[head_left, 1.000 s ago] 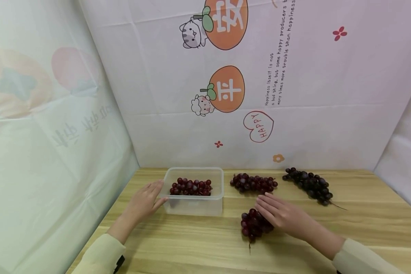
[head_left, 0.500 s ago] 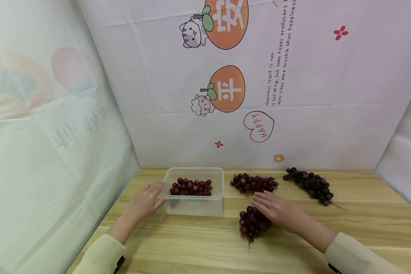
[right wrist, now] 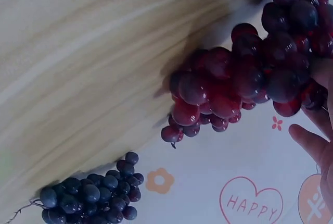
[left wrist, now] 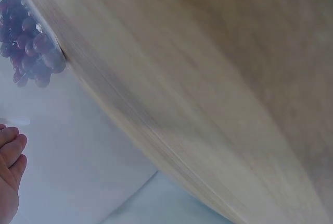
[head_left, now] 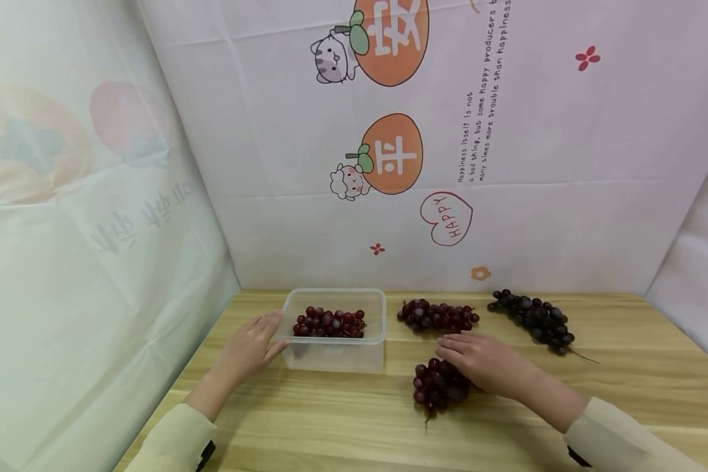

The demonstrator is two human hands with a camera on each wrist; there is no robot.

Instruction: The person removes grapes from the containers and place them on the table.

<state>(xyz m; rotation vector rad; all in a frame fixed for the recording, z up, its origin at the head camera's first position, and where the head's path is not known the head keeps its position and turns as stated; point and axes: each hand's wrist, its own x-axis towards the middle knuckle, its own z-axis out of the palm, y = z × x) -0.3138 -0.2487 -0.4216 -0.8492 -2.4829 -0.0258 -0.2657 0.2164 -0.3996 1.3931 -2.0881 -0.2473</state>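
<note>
My right hand (head_left: 486, 364) grips a bunch of dark red grapes (head_left: 436, 390) from its right side, in the head view. The bunch sits low over the table, its stem pointing toward me. In the right wrist view, the grapes (right wrist: 281, 52) fill the upper right, with fingertips (right wrist: 308, 141) beside them. My left hand (head_left: 249, 346) rests with straight fingers against the left side of a clear plastic container (head_left: 333, 355). Inside that container lies another bunch of red grapes (head_left: 329, 322). The left wrist view catches only part of the left hand (left wrist: 9, 164).
A second red bunch (head_left: 438, 315) lies behind the right hand. Farther right is a bunch of black grapes (head_left: 533, 319) with a long stem. A white printed cloth (head_left: 307, 229) hangs behind the wooden table (head_left: 324, 419), and another covers the left side.
My right hand and the grape bunch have shifted slightly left, then barely back. The left hand and the container stay where they were.
</note>
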